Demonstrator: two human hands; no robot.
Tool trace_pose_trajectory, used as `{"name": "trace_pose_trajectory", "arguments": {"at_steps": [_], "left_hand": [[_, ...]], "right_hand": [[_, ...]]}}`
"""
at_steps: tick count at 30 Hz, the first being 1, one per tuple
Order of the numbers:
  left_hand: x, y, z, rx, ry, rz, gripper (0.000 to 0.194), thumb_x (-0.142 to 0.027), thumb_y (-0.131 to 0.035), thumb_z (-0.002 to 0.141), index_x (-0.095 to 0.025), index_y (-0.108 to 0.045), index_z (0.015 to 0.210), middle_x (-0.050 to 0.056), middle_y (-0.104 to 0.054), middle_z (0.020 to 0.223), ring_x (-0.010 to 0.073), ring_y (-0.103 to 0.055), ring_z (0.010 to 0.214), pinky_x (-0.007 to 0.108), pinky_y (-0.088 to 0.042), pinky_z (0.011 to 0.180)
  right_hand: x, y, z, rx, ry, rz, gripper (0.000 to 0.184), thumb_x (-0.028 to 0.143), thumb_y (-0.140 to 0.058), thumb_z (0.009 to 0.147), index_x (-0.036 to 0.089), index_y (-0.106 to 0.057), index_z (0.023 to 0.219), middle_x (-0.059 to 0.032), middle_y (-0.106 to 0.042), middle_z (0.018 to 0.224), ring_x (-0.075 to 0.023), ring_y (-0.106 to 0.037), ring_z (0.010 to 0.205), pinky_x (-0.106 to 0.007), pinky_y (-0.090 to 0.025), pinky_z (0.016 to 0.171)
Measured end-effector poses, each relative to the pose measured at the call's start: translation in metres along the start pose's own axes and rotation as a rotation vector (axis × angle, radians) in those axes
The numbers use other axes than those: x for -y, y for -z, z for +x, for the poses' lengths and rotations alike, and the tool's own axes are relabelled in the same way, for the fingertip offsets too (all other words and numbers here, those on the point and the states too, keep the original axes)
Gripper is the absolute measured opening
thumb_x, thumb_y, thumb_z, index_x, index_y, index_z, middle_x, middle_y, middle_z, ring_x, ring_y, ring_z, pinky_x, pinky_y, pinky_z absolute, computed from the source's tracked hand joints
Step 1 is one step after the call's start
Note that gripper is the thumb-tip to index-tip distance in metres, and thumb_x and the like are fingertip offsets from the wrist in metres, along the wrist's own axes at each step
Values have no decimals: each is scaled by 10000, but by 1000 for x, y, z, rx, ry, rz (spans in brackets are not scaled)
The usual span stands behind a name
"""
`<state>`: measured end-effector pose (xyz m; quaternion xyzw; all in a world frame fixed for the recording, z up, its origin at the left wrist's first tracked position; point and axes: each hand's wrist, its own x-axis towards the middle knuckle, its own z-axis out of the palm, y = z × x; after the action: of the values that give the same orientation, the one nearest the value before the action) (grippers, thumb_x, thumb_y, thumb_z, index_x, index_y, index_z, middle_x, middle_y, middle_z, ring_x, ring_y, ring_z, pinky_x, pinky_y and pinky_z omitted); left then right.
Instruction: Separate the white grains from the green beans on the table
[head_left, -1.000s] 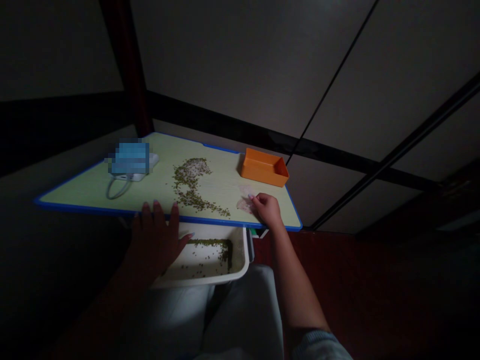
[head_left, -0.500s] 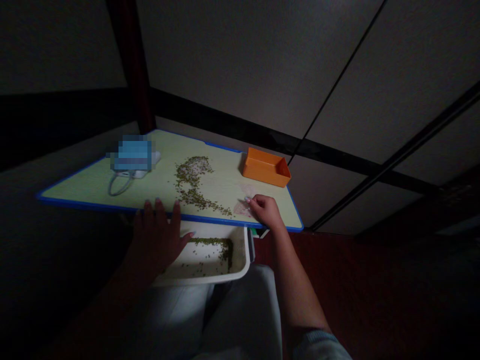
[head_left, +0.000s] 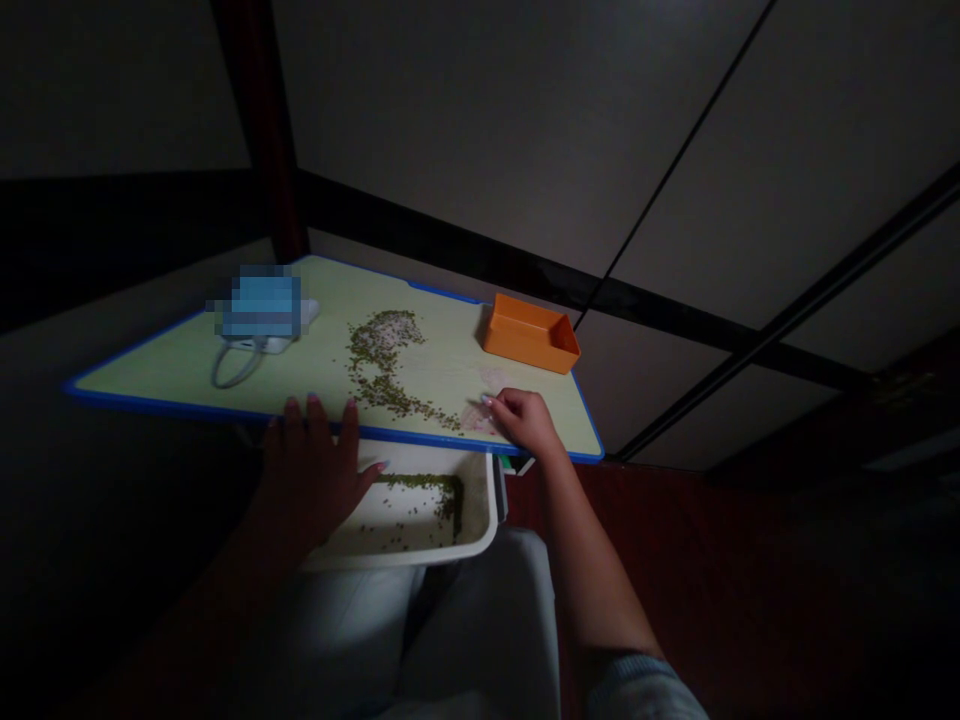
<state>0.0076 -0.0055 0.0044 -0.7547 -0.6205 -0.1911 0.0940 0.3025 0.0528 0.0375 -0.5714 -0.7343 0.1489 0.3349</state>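
Observation:
Small green beans (head_left: 390,390), mixed with whitish grains (head_left: 382,340), lie in a curved spread on a pale tabletop with a blue rim (head_left: 322,300). My left hand (head_left: 311,460) is open, its fingers spread over the table's near edge. Curled with thumb and fingertips together, my right hand (head_left: 523,412) rests low over the right part of the top; whatever it pinches, if anything, is too small to make out. Beside its fingertips is a pinkish-white patch (head_left: 476,418) that looks like scattered grains. Below the edge, partly hidden, a white drawer-like tray (head_left: 420,555) contains more green beans.
An orange open box (head_left: 529,340) stands at the back right of the table. At the left sits a white device with a blurred blue top (head_left: 262,310) and a looped cord (head_left: 236,365). Panelled wall (head_left: 465,130) rises behind; my legs are under the tray.
My right hand has shifted very slightly left, its fingers still pinched. The left hand stays at the table edge, and the whole view has moved a little.

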Motion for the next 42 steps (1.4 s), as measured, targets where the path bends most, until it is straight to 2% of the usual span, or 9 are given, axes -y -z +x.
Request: {"name": "trace_pose_trajectory", "arguments": {"at_steps": [4,9,14,21,28,33,42], "left_hand": [[1,-2,0,-13,8,-35,771,-480,-474,877,-11,-366,1479,424,-243,1576,573,-140,1518,741,-222,1173],[1,-4,1,-18,12,-43,763,-487,-450,884,-29,-362,1487,401,-242,1592,559,-136,1526,742,-225,1171],[0,-3,2,12,13,13,774,-472,-471,873,-7,-359,1481,428,-252,1569,582,-165,1509,740,-240,1158],[-2,0,2,21,24,11,782,-469,-471,871,-26,-331,1499,399,-228,1594,573,-151,1516,724,-223,1175],[-1,-2,1,4,33,-32,766,-494,-444,880,-67,-338,1507,350,-236,1622,530,-111,1543,721,-217,1188],[0,-2,0,-18,11,-38,762,-501,-428,884,-66,-343,1503,364,-233,1616,534,-117,1541,747,-241,1165],[1,-4,0,-46,16,-97,784,-511,-439,878,-148,-263,1550,297,-226,1652,506,-71,1557,753,-231,1176]], "right_hand": [[6,1,1,17,16,-129,382,417,-567,941,198,-563,627,28,-504,555,-116,-425,553,-246,-266,562],[13,4,1,-3,-22,-319,365,413,-555,968,191,-648,694,-12,-603,594,-137,-473,575,-258,-262,574],[14,4,-1,-25,-64,-379,376,418,-525,993,194,-694,743,-35,-679,647,-149,-527,596,-261,-266,574],[17,4,0,-16,-64,-480,398,443,-499,1009,198,-725,792,-50,-709,678,-163,-551,609,-268,-260,573],[19,4,1,6,-29,-497,364,418,-520,1006,195,-729,809,-52,-712,696,-161,-562,628,-268,-260,585],[19,5,0,25,16,-449,355,410,-536,997,191,-715,782,-47,-699,675,-156,-558,630,-260,-282,600],[20,2,3,1,-40,-477,356,436,-535,996,204,-726,804,-54,-713,690,-168,-566,629,-273,-254,576]]}}
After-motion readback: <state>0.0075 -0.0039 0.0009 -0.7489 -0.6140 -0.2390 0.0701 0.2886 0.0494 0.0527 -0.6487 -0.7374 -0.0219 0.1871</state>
